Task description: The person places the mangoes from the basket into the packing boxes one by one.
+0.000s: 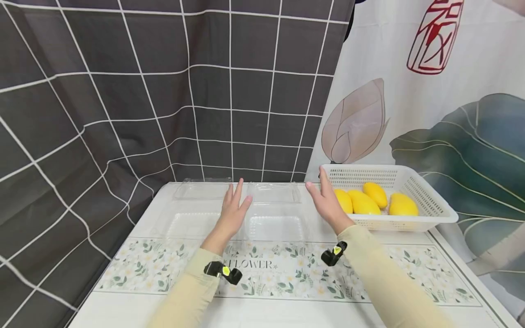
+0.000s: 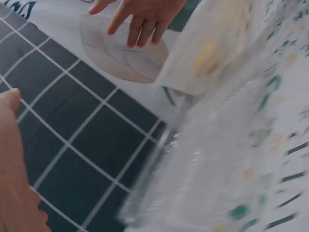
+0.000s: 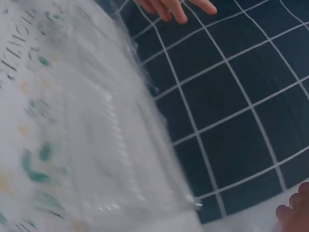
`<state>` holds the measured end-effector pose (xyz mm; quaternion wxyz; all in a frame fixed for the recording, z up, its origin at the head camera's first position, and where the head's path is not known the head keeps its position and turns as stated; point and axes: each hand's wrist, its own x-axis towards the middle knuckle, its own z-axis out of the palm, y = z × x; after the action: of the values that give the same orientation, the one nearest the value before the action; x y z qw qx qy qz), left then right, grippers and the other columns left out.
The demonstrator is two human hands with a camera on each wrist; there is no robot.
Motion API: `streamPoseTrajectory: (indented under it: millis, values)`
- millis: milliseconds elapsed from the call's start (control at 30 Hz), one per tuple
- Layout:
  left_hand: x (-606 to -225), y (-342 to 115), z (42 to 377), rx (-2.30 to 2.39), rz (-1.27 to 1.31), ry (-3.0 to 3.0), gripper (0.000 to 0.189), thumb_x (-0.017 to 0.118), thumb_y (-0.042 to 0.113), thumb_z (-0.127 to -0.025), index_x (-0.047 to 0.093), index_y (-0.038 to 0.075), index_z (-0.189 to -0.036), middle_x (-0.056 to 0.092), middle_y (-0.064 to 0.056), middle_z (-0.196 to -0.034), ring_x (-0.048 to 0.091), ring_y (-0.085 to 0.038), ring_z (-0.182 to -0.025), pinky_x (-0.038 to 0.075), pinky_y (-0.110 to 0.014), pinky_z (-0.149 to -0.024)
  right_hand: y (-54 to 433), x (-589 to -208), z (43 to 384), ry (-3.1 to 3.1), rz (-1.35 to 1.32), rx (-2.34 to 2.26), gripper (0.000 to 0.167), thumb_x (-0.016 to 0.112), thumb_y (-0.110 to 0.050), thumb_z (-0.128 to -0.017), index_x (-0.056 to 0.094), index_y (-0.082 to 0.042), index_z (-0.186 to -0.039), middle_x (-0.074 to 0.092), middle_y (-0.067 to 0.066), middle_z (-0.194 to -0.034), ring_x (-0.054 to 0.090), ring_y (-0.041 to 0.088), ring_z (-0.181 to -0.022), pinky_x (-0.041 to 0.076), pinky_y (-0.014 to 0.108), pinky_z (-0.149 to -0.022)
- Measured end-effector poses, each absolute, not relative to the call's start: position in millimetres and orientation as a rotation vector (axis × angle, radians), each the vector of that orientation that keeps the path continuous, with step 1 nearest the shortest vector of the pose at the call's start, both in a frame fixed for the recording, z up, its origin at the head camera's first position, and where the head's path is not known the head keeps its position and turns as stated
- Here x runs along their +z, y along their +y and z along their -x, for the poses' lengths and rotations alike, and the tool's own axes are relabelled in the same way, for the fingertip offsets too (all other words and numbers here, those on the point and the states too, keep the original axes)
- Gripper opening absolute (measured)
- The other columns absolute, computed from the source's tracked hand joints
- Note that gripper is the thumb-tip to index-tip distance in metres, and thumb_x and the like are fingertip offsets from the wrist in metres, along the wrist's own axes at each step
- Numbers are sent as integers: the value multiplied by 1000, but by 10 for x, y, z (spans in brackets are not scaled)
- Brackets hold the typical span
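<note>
My left hand (image 1: 233,212) is held up over the table with fingers extended and nothing in them. It is between two clear plastic clamshell boxes, overlapping the edge of the left box (image 1: 193,224) in the head view. The right box (image 1: 275,228) lies beside it, its lid (image 1: 274,193) folded back toward the curtain. My right hand (image 1: 326,202) is also raised, fingers spread and empty, in front of the left end of a white plastic basket (image 1: 430,222). Several yellow mangoes (image 1: 362,202) lie inside that basket. Both wrist views are blurred.
A white tablecloth (image 1: 135,307) with a floral band covers the table. Behind it hangs a dark grid-patterned curtain (image 1: 254,91), and a white printed curtain (image 1: 369,50) hangs at the right. The basket stands at the table's back right edge.
</note>
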<state>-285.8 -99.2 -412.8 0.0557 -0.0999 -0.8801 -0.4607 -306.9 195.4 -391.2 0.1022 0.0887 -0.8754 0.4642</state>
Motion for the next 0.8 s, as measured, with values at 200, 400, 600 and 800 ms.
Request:
streamPoseTrajectory:
  millis: [200,400,600,800]
  values:
    - [-4454,-849,2789,-1645,281,-2538,67,33,47,-107,6,26,-165,-3,-16,-169,0,-41,-154,7,-73,-117,1809,-4282,2967,-2569,-258,1459,75,37,-48,-108,-4,-19,-164,0,11,-170,5,36,-155,12,57,-124]
    - [-4668,-782,2724,-1894,266,-2442,66,33,44,-108,3,28,-164,0,-6,-171,2,-34,-156,4,-67,-120,1820,-4639,2842,-2575,-173,1710,77,36,-54,-107,-8,-25,-163,-3,10,-171,5,35,-155,11,56,-124]
    - [-4768,-779,2737,-1957,235,-2413,65,35,41,-108,1,34,-163,2,0,-171,5,-31,-156,6,-64,-122,1826,-4877,2760,-2497,-187,1955,79,37,-59,-105,-8,-30,-163,-3,5,-171,4,29,-156,6,55,-125]
    - [-4806,-793,2736,-1995,206,-2411,68,38,38,-107,2,32,-164,1,-1,-171,7,-34,-155,7,-66,-121,1766,-4983,2753,-2381,-314,1986,69,40,-29,-111,-3,-18,-164,0,10,-170,2,30,-156,5,53,-125]
